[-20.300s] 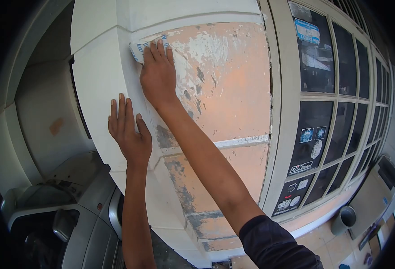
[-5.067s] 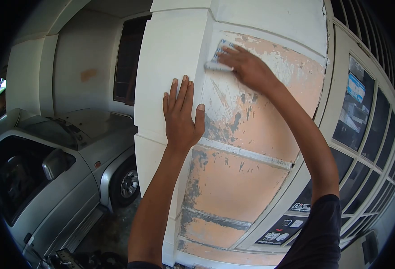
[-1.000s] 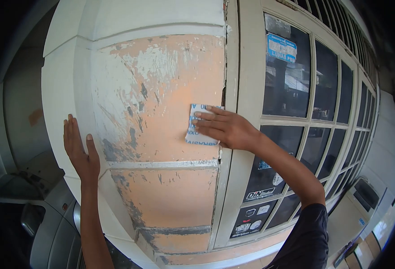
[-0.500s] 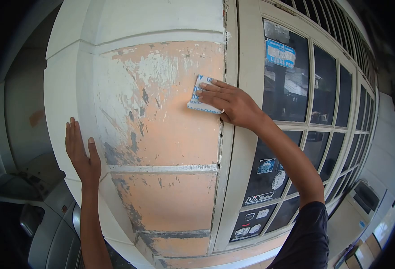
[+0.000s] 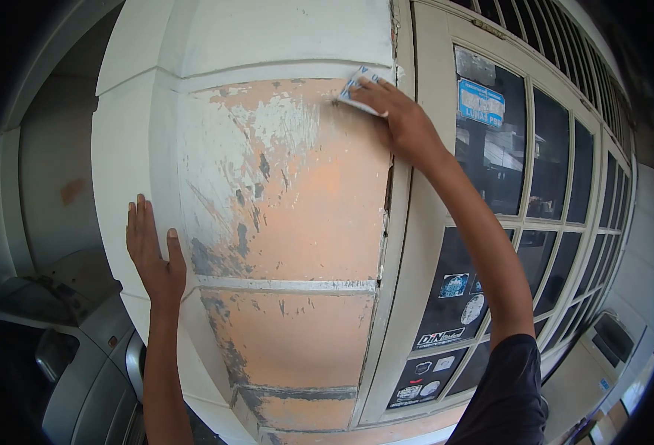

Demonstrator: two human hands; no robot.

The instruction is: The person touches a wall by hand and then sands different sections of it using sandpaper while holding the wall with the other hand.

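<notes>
Pressed to the wall near the top of the scraped panel, my right hand grips a sheet of sandpaper with blue print on its white back. Below it, the wall panel shows peach paint, with white patches and grey streaks toward its left side. My left hand lies flat with fingers stretched out on the white pillar edge left of the panel; it holds nothing.
A window frame with dark panes and several stickers stands to the right. Behind the pillar at lower left is a silver vehicle. A pale box-like appliance is at lower right. A ledge runs above the panel.
My right hand has moved the sandpaper upward along the panel, close to its top edge. The view has shifted slightly; my left hand stays on the pillar.
</notes>
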